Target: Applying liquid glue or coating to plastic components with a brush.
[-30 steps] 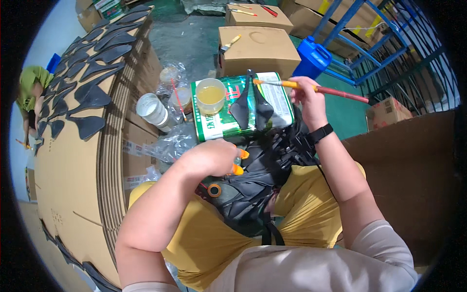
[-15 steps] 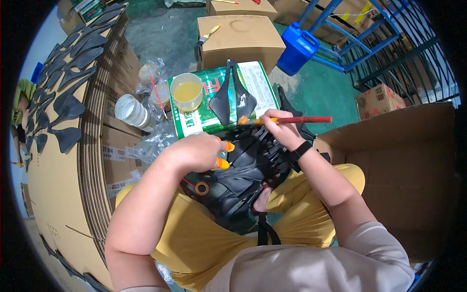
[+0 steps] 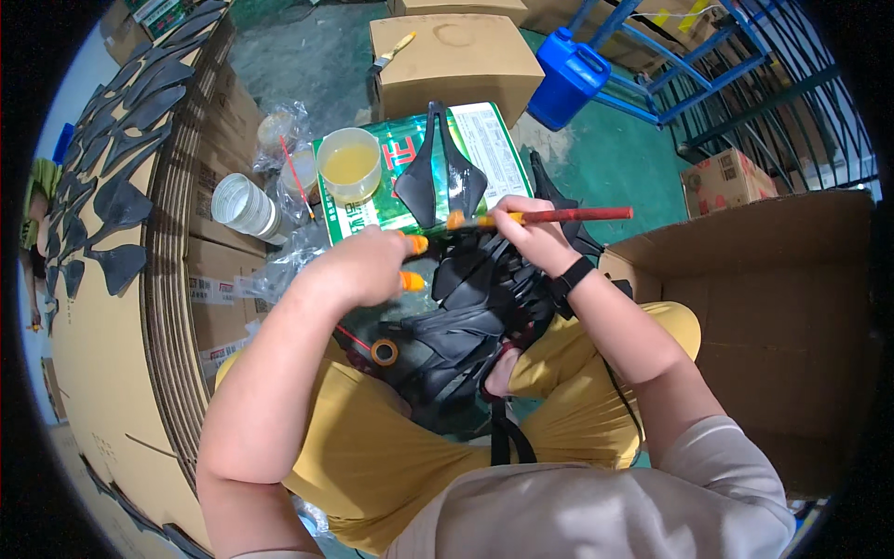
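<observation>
Crosswise in right hand (image 3: 531, 229): paintbrush (image 3: 579, 214).

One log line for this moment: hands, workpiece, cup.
right hand: holds paintbrush; left hand: orange-tipped fingers apart; black workpiece: on green container; cup: yellowish liquid, on green container

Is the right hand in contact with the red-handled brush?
Touching. The head view shows the right hand with fingers closed around the red-handled brush.
</observation>
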Demonstrator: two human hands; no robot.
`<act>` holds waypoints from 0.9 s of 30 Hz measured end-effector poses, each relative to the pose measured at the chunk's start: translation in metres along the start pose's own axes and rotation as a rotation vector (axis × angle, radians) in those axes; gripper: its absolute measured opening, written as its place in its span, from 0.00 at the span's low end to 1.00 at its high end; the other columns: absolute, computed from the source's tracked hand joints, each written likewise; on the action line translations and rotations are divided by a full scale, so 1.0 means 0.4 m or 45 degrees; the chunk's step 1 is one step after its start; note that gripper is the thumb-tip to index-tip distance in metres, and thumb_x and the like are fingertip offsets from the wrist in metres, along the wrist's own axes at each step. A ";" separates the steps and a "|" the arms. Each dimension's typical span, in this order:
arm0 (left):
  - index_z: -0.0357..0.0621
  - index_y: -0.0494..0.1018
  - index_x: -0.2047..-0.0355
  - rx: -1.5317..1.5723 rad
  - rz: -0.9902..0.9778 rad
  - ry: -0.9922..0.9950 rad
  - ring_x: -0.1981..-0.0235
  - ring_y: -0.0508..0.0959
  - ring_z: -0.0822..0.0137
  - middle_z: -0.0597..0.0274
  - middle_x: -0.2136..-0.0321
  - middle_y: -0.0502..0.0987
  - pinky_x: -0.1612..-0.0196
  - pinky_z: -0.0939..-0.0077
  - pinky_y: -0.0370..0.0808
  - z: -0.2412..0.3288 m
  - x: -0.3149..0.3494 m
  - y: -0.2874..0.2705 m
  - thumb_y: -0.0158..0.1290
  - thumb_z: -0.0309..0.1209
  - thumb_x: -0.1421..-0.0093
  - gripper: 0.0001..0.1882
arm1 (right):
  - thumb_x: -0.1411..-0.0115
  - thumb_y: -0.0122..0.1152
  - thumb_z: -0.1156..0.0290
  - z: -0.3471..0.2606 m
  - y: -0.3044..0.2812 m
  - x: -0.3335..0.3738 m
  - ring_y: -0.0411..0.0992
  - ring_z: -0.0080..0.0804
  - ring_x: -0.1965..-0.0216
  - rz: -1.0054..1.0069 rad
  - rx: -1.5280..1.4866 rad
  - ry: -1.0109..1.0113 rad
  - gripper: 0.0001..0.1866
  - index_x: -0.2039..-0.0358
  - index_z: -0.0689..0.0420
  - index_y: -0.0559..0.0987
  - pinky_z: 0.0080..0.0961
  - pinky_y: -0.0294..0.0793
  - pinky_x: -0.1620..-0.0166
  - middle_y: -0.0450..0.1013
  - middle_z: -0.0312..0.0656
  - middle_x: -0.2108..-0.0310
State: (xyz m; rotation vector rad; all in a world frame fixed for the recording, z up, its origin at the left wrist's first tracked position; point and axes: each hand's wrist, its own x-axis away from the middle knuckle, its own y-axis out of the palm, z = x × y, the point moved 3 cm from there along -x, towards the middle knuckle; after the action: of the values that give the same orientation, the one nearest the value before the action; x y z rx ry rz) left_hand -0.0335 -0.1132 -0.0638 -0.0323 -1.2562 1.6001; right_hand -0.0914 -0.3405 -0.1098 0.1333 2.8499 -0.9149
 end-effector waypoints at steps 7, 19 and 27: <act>0.34 0.68 0.54 -0.104 0.472 -0.071 0.52 0.70 0.49 0.43 0.56 0.71 0.49 0.63 0.67 -0.046 -0.120 0.007 0.53 0.23 0.53 0.22 | 0.44 0.54 0.66 0.036 -0.074 -0.064 0.67 0.21 0.79 0.229 -0.263 0.250 0.11 0.75 0.61 0.77 0.19 0.66 0.74 0.71 0.36 0.81; 0.34 0.74 0.64 -0.342 0.473 -0.138 0.54 0.71 0.53 0.46 0.55 0.69 0.50 0.64 0.70 -0.078 -0.215 0.042 0.45 0.24 0.46 0.13 | 0.45 0.51 0.69 0.004 -0.056 0.031 0.71 0.37 0.76 -0.114 0.059 0.017 0.10 0.76 0.62 0.74 0.29 0.69 0.70 0.71 0.45 0.80; 0.34 0.75 0.63 -0.363 0.380 -0.173 0.51 0.70 0.54 0.47 0.54 0.69 0.49 0.65 0.69 -0.060 -0.212 0.030 0.46 0.24 0.47 0.13 | 0.44 0.51 0.67 0.025 -0.053 -0.003 0.70 0.33 0.75 -0.185 -0.058 0.112 0.11 0.76 0.61 0.75 0.26 0.68 0.69 0.70 0.44 0.79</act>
State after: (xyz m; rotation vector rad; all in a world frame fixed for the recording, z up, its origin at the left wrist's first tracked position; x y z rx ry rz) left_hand 0.0096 -0.1563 -0.1283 -0.3077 -1.6394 1.6821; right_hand -0.0918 -0.3637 -0.1056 -0.0411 2.9924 -0.8899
